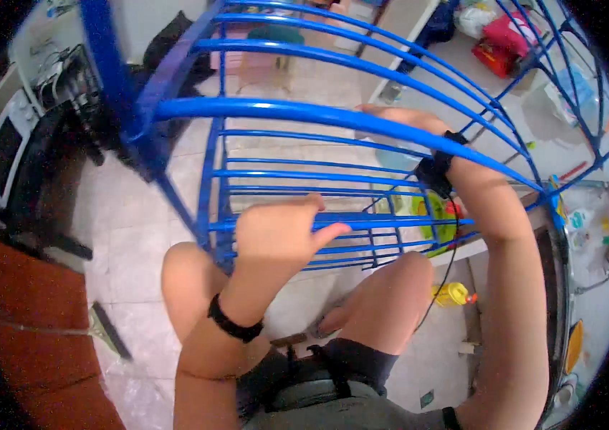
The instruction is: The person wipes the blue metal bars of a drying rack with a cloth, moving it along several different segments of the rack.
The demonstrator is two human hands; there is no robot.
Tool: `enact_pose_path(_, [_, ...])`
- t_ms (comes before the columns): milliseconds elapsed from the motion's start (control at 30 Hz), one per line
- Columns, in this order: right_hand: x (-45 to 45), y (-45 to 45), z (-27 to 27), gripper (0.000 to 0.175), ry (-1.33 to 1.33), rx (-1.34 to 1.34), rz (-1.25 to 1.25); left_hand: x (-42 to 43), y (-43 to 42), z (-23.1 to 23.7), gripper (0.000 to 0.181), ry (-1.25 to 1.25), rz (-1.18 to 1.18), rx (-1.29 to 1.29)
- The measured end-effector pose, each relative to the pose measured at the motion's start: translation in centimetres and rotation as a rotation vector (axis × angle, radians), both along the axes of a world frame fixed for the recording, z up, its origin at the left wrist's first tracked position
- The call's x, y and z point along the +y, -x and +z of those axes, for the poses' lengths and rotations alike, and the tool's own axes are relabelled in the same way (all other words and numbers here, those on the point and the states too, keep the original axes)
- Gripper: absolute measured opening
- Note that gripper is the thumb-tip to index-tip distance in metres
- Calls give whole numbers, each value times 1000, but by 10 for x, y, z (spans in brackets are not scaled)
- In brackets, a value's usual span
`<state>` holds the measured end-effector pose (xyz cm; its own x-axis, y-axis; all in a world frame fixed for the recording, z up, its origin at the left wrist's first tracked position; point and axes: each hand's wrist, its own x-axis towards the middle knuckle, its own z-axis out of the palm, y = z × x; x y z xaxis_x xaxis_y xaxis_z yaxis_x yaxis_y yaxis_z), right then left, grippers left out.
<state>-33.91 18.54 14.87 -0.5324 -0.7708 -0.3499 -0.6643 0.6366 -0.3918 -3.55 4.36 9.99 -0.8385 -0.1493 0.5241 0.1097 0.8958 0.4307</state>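
A blue metal rack [294,110] of tubular bars fills the space before me, tilted above the floor and over my knees. My left hand [275,231] is on one of its lower bars, the bar running out between thumb and index finger. Farther off, my right hand [406,119] reaches behind a thick upper bar, which partly covers it. Its fingers are too hidden to show whether they grip anything. Black bands sit on both wrists, and a thin dark cable [452,258] hangs from the right one.
A yellow bottle [450,294] lies on the tiled floor [132,274] at right. At left are a floor squeegee [108,333], clear plastic sheeting [140,395] and a white-framed appliance [6,148]. A cluttered counter [592,301] runs along the right; a red bag [495,58] stands upper right.
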Motion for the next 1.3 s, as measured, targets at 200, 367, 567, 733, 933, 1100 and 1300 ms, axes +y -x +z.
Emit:
enact_pose_path(200, [71, 15, 7, 55, -275, 370, -283, -4, 1, 0, 42, -9, -3, 75])
enact_pose_path(367, [136, 27, 22, 44, -348, 329, -541, -2, 5, 0, 38, 9, -9, 201])
enact_pose_path(567, [160, 64, 16, 33, -240, 382, -533, 1, 5, 3, 39, 16, 16, 143])
enact_pose_path(733, [152, 59, 11, 23, -392, 798, -283, 0, 8, 2, 40, 8, 31, 99])
enact_pose_path(933, [147, 65, 12, 16, -609, 844, -122, 0, 10, 7, 42, 3, 15, 66])
enact_pose_path(1100, [132, 61, 11, 16, -642, 754, -183, 0, 8, 1, 42, 27, 30, 102])
enact_pose_path(1300, [144, 47, 15, 15, -524, 829, -67, 0, 8, -1, 40, 36, 10, 84])
